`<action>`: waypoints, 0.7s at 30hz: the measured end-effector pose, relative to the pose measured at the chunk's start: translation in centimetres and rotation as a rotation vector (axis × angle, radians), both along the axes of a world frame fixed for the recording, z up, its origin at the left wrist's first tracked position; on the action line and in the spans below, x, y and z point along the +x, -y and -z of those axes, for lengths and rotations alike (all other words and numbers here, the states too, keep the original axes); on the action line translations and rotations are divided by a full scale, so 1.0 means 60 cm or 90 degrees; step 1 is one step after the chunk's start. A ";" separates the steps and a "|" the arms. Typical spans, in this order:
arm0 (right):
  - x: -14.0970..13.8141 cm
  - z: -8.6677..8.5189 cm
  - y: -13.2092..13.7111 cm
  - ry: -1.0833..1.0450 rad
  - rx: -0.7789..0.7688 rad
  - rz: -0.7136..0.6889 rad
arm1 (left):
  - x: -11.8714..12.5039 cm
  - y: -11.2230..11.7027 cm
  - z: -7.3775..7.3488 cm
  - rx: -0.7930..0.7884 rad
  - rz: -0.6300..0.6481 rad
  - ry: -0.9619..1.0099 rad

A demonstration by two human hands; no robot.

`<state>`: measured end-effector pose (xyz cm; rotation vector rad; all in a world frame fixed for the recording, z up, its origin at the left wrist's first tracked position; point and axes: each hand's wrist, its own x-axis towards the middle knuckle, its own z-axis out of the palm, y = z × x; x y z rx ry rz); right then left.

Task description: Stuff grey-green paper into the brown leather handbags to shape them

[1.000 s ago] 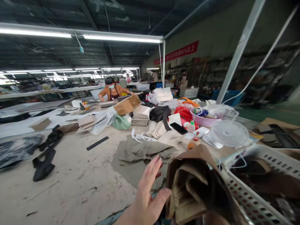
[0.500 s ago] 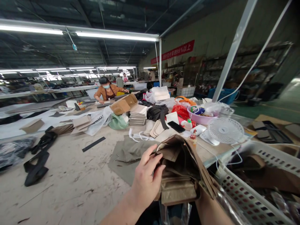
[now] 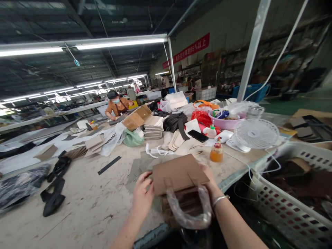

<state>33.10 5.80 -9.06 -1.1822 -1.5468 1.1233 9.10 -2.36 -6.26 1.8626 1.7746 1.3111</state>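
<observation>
A stack of brown cut pieces [image 3: 178,174] with a clear wrapped handle loop [image 3: 190,218] hanging from it sits at the near edge of the worktable [image 3: 85,200]. My left hand [image 3: 142,195] grips its left side with fingers curled round the edge. My right hand [image 3: 210,181], with a bracelet on the wrist, holds the right side, mostly hidden behind the stack. Grey-green fabric [image 3: 137,169] lies under and beyond the stack.
A small white fan [image 3: 255,133], an orange bottle [image 3: 216,152], a phone [image 3: 198,135] and a pink basin [image 3: 225,122] stand to the right. A white perforated crate [image 3: 293,193] sits at the right. Black straps [image 3: 54,186] lie left. A masked person [image 3: 116,105] works farther back.
The brown stack came down from beside the crate onto the table's near edge and now lies flat. My left hand went from open to gripping it; my right hand came into view.
</observation>
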 end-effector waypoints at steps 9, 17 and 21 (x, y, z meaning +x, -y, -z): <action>-0.101 -0.007 -0.012 0.121 0.026 0.088 | -0.075 0.057 0.089 -0.164 -0.112 0.718; -0.100 0.023 -0.018 0.154 0.151 0.086 | -0.069 0.080 0.138 -0.200 -0.135 0.660; -0.052 0.029 0.019 0.214 0.248 0.099 | -0.065 0.070 0.134 -0.263 -0.066 0.791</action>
